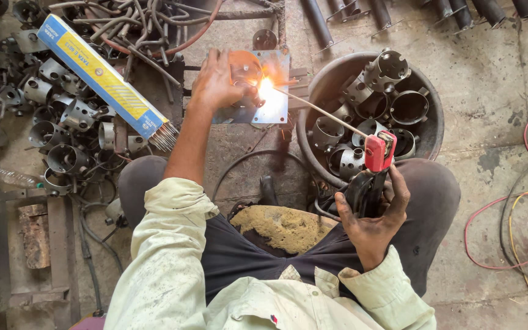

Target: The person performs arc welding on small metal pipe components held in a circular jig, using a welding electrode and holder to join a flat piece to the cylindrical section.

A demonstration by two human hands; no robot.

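Head view: the welding step is in hand. The right hand (371, 223), at about 4 o'clock, is closed around the black grip of a red-headed electrode holder (379, 151). Its thin welding rod (319, 110) runs up toward 11 o'clock, and the tip burns in a bright arc (266, 90) on a flat metal plate (276, 79) lying on the floor just above centre. The left hand (218, 82) is curled down on the plate's left part, fingers pressing a round orange-lit piece (244, 66) right beside the arc. As I judge it, the next move calls for a steady rod tip on the seam and a firm hold on the piece, fingers clear of the heat.

At 2 o'clock a round dark basin (430, 131) holds many short metal cylinders (387, 68) with holes and tabs, tumbled together. At 10 o'clock a blue-and-yellow box (99, 73) lies open at its lower end, grey rods (165, 137) poking out. More cylinders of the same kind lie loose in a heap (50, 116) at 9 o'clock.
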